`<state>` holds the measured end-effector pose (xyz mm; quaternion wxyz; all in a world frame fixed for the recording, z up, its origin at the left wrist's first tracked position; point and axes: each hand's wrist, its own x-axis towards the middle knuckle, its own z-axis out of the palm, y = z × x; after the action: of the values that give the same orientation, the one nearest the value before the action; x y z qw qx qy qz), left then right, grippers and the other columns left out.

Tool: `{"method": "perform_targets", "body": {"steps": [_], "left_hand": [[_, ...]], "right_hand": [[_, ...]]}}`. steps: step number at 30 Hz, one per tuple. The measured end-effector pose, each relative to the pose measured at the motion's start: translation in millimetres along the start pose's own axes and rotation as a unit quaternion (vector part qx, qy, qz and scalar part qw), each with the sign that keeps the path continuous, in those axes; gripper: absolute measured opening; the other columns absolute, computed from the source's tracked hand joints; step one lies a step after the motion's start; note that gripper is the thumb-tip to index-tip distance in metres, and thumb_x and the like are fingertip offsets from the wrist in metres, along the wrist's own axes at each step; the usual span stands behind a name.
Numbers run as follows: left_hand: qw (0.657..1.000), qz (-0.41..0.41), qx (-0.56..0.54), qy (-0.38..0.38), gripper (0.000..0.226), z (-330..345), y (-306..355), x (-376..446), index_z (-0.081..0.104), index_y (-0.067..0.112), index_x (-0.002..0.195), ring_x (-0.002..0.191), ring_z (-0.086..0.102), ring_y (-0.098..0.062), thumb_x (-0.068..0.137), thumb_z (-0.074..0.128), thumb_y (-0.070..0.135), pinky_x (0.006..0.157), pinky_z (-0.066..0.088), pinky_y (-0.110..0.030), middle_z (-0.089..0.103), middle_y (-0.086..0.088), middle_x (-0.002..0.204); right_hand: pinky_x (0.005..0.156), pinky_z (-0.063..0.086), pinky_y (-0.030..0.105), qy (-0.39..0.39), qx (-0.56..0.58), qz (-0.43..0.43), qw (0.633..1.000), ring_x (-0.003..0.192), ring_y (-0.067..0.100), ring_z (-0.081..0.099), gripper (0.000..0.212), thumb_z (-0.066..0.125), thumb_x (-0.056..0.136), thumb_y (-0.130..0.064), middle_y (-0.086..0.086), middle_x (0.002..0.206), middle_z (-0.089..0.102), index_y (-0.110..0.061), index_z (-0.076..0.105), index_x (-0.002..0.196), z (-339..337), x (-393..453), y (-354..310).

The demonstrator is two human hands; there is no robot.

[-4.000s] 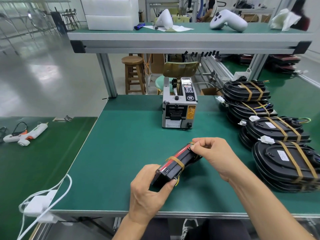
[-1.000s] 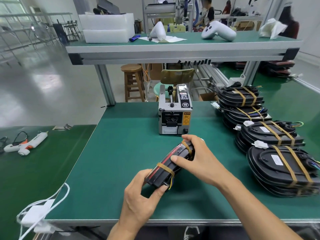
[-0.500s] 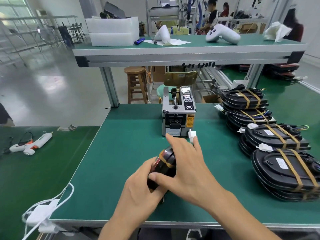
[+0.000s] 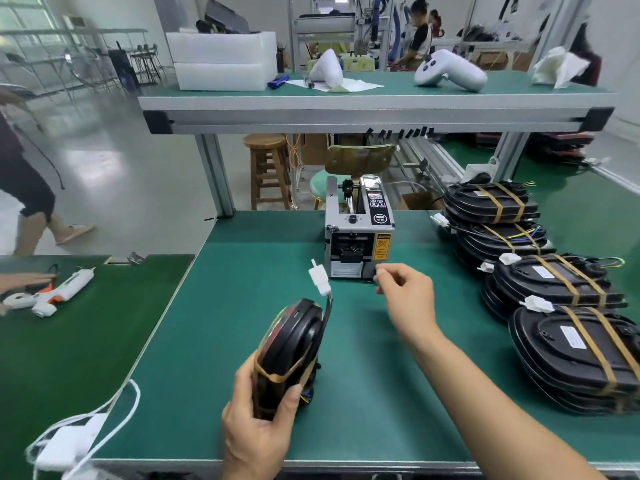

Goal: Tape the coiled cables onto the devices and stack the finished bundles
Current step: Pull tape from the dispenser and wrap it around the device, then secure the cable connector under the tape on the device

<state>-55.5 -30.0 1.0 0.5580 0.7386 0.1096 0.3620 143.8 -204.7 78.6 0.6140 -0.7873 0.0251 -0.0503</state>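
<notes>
My left hand (image 4: 258,422) grips the near end of a black oval device (image 4: 291,344), which stands on edge on the green table (image 4: 228,306). Tan tape bands cross it, and its white connector (image 4: 319,278) sticks up on a short cable. My right hand (image 4: 407,296) hovers off the device, just in front of the grey tape dispenser (image 4: 358,233). Its thumb and forefinger are pinched close together; I cannot make out any tape between them. Stacks of finished taped bundles (image 4: 550,282) line the right side.
An overhead shelf (image 4: 374,105) carries foam blocks and white controllers. The lower left table holds a glue gun (image 4: 52,292), with another person's hand by it. A white cable with adapter (image 4: 69,441) lies at the near left corner. A person walks at far left.
My right hand has let go of the device and moved up to the dispenser. The device has turned up on edge in my left hand, freeing the white connector.
</notes>
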Motion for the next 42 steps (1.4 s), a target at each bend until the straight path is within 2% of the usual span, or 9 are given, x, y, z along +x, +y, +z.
{"method": "perform_targets", "body": {"steps": [2,5,8,17,23,27,36,40,42], "left_hand": [[1.000,0.003,-0.002,-0.001,0.066,2.1,-2.3,-1.9,0.057,0.054,0.145,0.103,0.076,0.004,0.085,0.074,0.077,0.090,0.053,-0.007,0.077,0.028,0.118],[0.999,0.035,0.002,-0.016,0.064,3.8,-4.3,-3.2,0.059,0.049,0.145,0.099,0.079,-0.002,0.088,0.076,0.071,0.089,0.056,-0.010,0.079,0.022,0.117],[0.998,0.060,0.018,-0.021,0.063,4.2,-4.9,-2.6,0.061,0.045,0.145,0.094,0.081,-0.008,0.088,0.078,0.066,0.087,0.059,-0.017,0.081,0.013,0.115],[0.996,0.086,0.023,-0.013,0.064,2.8,-4.4,-2.2,0.060,0.046,0.144,0.095,0.080,-0.004,0.085,0.082,0.054,0.087,0.057,-0.011,0.079,0.020,0.116],[0.996,0.084,0.011,-0.023,0.063,1.4,-8.2,-3.6,0.061,0.042,0.145,0.093,0.082,-0.012,0.087,0.081,0.058,0.086,0.063,-0.023,0.081,0.011,0.116],[0.997,0.076,-0.010,-0.023,0.063,4.1,-9.1,-3.2,0.062,0.040,0.145,0.093,0.083,-0.016,0.089,0.081,0.058,0.086,0.064,-0.028,0.082,0.008,0.116],[0.996,0.081,0.000,-0.023,0.063,4.0,-16.3,-4.7,0.062,0.034,0.146,0.093,0.082,-0.017,0.091,0.081,0.057,0.083,0.065,-0.034,0.081,0.007,0.118],[0.996,0.084,0.012,-0.025,0.064,2.9,-19.1,-5.2,0.060,0.036,0.147,0.096,0.082,-0.014,0.091,0.080,0.060,0.085,0.064,-0.029,0.080,0.011,0.118],[0.997,0.079,0.015,-0.020,0.064,2.9,-19.2,-4.7,0.059,0.039,0.147,0.096,0.081,-0.012,0.091,0.079,0.062,0.085,0.062,-0.022,0.080,0.014,0.118]], "right_hand": [[0.076,0.053,0.029,0.007,-0.003,0.001,1.000,0.077,0.011,0.069,0.015,0.066,0.095,-0.019,-0.006,0.077,0.076,-0.026,0.080,0.093,19.2,14.5,-0.9],[0.093,0.050,0.025,0.036,-0.017,0.012,0.999,0.098,0.016,0.069,0.022,0.066,0.097,-0.021,-0.002,0.102,0.079,-0.020,0.080,0.113,42.6,31.4,-4.5],[0.092,0.042,0.021,0.069,-0.013,0.015,0.997,0.104,0.017,0.066,0.026,0.066,0.098,-0.021,0.000,0.112,0.078,-0.016,0.078,0.121,57.6,38.6,-4.5],[0.078,0.042,0.026,0.140,0.016,0.051,0.989,0.091,0.021,0.067,0.019,0.071,0.093,-0.029,-0.007,0.085,0.072,-0.016,0.079,0.103,79.4,47.1,-6.7],[0.065,0.040,0.026,0.157,0.021,0.097,0.983,0.083,0.023,0.063,0.013,0.065,0.089,-0.017,-0.005,0.079,0.069,-0.018,0.078,0.089,85.0,51.4,-10.7],[0.056,0.041,0.020,0.122,0.044,0.076,0.989,0.074,0.017,0.059,0.017,0.061,0.086,-0.012,-0.008,0.074,0.068,-0.018,0.072,0.074,78.3,45.4,1.0],[0.064,0.047,0.025,0.026,0.104,0.045,0.993,0.070,0.012,0.060,0.010,0.072,0.091,-0.019,-0.005,0.072,0.068,-0.021,0.075,0.081,41.5,2.9,27.1],[0.071,0.049,0.025,-0.013,0.149,0.008,0.989,0.076,0.013,0.067,0.017,0.076,0.090,-0.022,-0.009,0.074,0.071,-0.032,0.074,0.077,19.3,-25.6,18.4],[0.071,0.050,0.025,-0.032,0.189,0.005,0.982,0.079,0.013,0.072,0.008,0.076,0.085,-0.030,-0.007,0.077,0.073,-0.031,0.075,0.076,9.9,-37.1,8.3]]}}
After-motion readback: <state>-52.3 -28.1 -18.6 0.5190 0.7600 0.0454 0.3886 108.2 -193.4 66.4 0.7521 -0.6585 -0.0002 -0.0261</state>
